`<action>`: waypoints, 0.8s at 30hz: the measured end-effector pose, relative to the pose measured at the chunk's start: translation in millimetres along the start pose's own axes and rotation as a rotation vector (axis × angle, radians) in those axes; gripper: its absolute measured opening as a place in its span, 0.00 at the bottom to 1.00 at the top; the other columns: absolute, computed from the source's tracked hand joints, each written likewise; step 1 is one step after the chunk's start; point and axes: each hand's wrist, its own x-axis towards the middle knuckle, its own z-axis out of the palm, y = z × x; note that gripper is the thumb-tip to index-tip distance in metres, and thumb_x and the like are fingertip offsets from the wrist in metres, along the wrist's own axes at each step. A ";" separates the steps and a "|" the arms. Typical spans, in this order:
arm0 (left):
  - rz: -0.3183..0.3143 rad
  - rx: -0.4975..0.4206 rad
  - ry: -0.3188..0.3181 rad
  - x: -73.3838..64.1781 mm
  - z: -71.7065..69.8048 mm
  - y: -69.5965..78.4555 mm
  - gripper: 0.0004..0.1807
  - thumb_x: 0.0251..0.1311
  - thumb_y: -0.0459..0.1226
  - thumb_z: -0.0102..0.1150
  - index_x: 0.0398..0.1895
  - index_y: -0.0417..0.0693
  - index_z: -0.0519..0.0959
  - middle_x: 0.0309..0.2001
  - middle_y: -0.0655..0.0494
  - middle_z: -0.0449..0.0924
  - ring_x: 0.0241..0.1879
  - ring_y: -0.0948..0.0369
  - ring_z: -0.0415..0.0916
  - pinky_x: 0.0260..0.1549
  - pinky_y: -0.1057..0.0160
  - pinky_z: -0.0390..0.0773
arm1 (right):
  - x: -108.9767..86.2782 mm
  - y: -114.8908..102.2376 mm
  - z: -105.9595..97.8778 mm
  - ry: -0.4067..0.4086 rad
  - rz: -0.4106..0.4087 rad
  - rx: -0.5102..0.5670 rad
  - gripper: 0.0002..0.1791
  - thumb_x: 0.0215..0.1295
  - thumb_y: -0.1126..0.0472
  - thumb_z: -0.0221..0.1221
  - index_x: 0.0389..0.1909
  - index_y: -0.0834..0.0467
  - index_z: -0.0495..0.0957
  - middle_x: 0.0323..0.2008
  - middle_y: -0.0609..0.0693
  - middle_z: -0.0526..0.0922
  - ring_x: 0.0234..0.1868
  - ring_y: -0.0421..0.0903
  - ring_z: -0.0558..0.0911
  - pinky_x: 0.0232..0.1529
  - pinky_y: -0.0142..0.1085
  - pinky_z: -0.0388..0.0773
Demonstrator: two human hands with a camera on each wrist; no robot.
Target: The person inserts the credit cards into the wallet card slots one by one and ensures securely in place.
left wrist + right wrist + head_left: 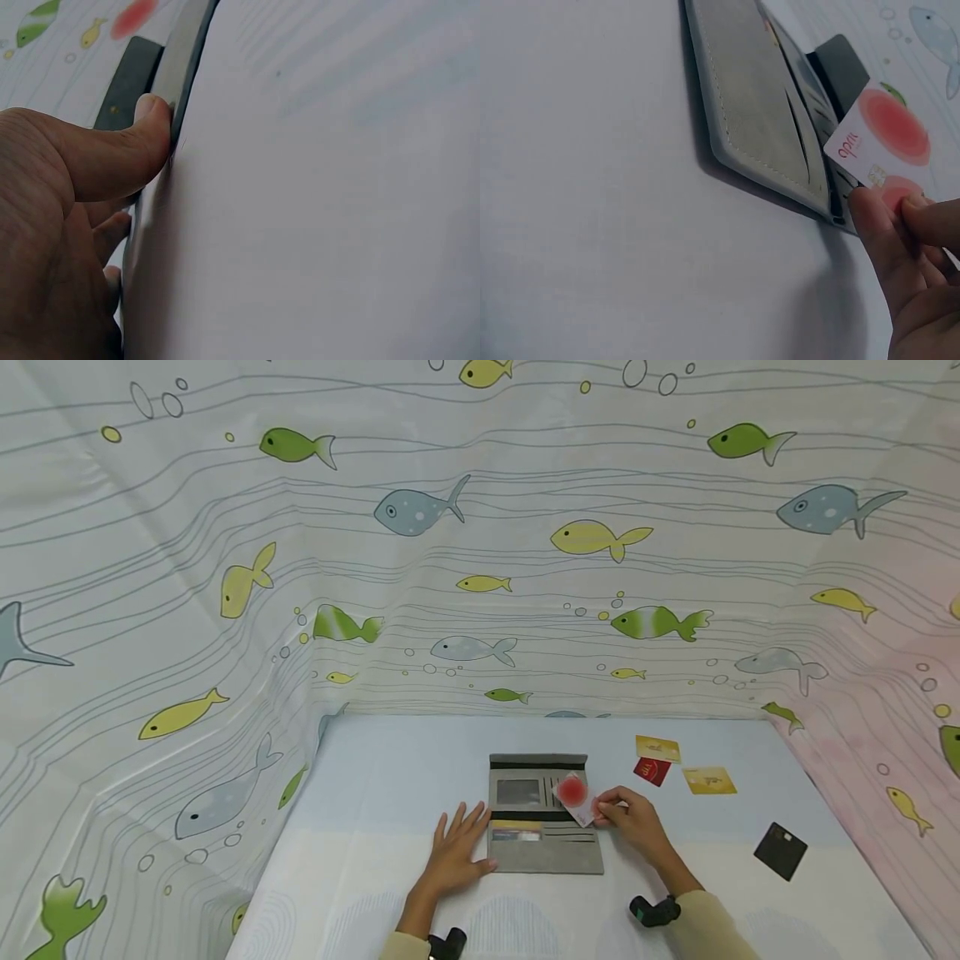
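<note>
A grey wallet (pixel 517 858) lies unfolded on the table, with card slots and a dark-windowed pocket in its upper half and a yellowish card (pixel 517 827) tucked in its lower half. My left hand (pixel 456 852) rests along the wallet's left side, fingers spread; the left wrist view shows its thumb (pixel 124 154) at the wallet's edge. Between thumb and fingertips my right hand (pixel 637 822) pinches a white card with red circles (pixel 892 127) by one corner. In the head view this card overlaps the slots on the wallet's upper right, tilted.
At the right back lie two yellow cards (pixel 658 748) and a red card (pixel 652 771), the red one partly overlapped. A black card-like square (pixel 781 852) sits nearer the right edge of the white table (pixel 375 777). Fish-printed cloth (pixel 480 610) hangs behind and at both sides.
</note>
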 end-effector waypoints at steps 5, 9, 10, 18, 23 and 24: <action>0.000 -0.002 -0.001 0.4 0.6 -0.8 0.45 0.55 0.46 0.69 0.76 0.47 0.61 0.78 0.48 0.56 0.79 0.40 0.45 0.73 0.33 0.36 | 4.2 0.5 8.0 -0.017 -0.015 -0.009 0.06 0.69 0.67 0.59 0.44 0.63 0.80 0.37 0.58 0.82 0.33 0.44 0.87 0.37 0.29 0.86; -0.002 -0.005 -0.003 0.6 0.6 -1.1 0.45 0.55 0.46 0.69 0.76 0.48 0.61 0.78 0.48 0.56 0.79 0.40 0.44 0.73 0.33 0.36 | 6.7 0.2 10.4 -0.024 -0.022 -0.028 0.06 0.68 0.68 0.60 0.43 0.63 0.79 0.37 0.57 0.83 0.33 0.43 0.87 0.37 0.30 0.86; -0.004 -0.005 -0.002 0.6 0.6 -1.0 0.45 0.55 0.46 0.69 0.76 0.48 0.61 0.78 0.48 0.56 0.79 0.40 0.44 0.73 0.33 0.36 | 6.9 -0.3 10.4 -0.024 -0.032 -0.040 0.06 0.68 0.68 0.60 0.43 0.63 0.79 0.37 0.57 0.83 0.33 0.43 0.87 0.38 0.30 0.86; 0.017 0.004 0.018 -0.5 0.6 -0.4 0.45 0.55 0.47 0.69 0.75 0.46 0.62 0.78 0.46 0.57 0.78 0.39 0.46 0.73 0.32 0.37 | 6.0 0.1 6.3 0.006 -0.141 -0.240 0.06 0.65 0.69 0.62 0.41 0.58 0.81 0.37 0.51 0.85 0.34 0.40 0.83 0.39 0.26 0.82; 0.050 0.005 0.033 -2.0 0.6 -0.3 0.45 0.54 0.47 0.69 0.74 0.43 0.64 0.77 0.44 0.59 0.77 0.36 0.48 0.71 0.30 0.39 | 8.1 4.2 5.1 -0.008 -0.229 -0.255 0.07 0.65 0.70 0.62 0.41 0.58 0.83 0.36 0.50 0.82 0.33 0.38 0.79 0.37 0.25 0.81; 0.053 0.004 0.031 -1.9 0.7 -0.4 0.45 0.54 0.46 0.69 0.74 0.43 0.64 0.77 0.43 0.59 0.77 0.36 0.48 0.71 0.29 0.39 | 8.9 4.6 5.1 -0.011 -0.253 -0.264 0.07 0.65 0.71 0.62 0.41 0.58 0.83 0.36 0.51 0.82 0.33 0.38 0.78 0.36 0.25 0.81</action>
